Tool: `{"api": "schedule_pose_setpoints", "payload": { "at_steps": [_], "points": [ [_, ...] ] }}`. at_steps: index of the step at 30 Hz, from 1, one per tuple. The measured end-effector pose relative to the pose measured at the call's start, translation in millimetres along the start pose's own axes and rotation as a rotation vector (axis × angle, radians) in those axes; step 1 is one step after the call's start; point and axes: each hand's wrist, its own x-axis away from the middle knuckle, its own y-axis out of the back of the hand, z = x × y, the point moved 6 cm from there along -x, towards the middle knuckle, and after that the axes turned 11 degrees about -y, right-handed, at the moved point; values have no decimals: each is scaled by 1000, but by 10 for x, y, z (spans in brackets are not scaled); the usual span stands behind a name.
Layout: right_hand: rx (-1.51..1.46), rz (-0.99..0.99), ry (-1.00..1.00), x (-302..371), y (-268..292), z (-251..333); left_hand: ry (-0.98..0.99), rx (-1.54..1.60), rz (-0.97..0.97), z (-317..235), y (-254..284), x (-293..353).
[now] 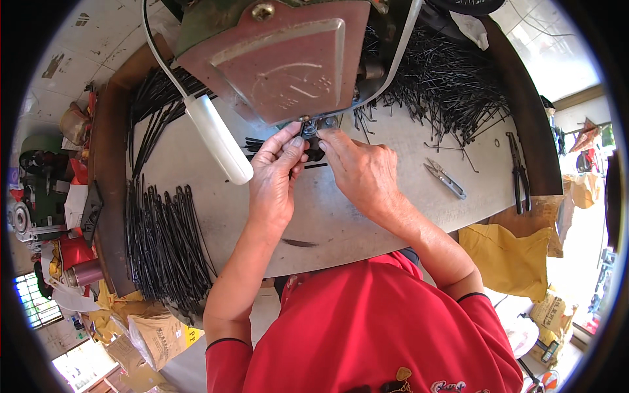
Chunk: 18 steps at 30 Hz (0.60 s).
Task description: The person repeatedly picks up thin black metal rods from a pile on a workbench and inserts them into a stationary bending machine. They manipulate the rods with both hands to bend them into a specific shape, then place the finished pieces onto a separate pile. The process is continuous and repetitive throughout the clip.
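My left hand (278, 164) is raised at the working head of a machine (282, 62) with a reddish-brown cover. Its thumb and forefinger are pinched together beside a small metal fitting (309, 128) below the cover. From the other side my right hand (360, 167) reaches in, fingers curled and closed against that same fitting. Whatever lies between the fingers of either hand is too small and too covered to name. Short dark strips (254, 144) show just left of the fitting, partly behind my left hand.
A white tubular lamp (219, 141) hangs close to my left forearm. Bundled black strips (164, 239) overhang the table's (367, 232) left side. Thin black hooked rods (439, 85) heap at the far right. Snips (447, 180), pliers (519, 173) and a yellow bag (508, 259) are on the right.
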Motion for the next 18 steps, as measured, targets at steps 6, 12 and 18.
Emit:
{"api": "schedule_pose_setpoints", "payload": {
  "at_steps": [6,12,18],
  "points": [
    [3,-30,17,0,-18,0,-26,-14,19,2,18,-9],
    [-19,-60,19,19,-33,-2,3,10,-8,23,18,19],
    [-41,-67,18,28,-43,-19,-25,-24,20,21,11,3]
  ]
}}
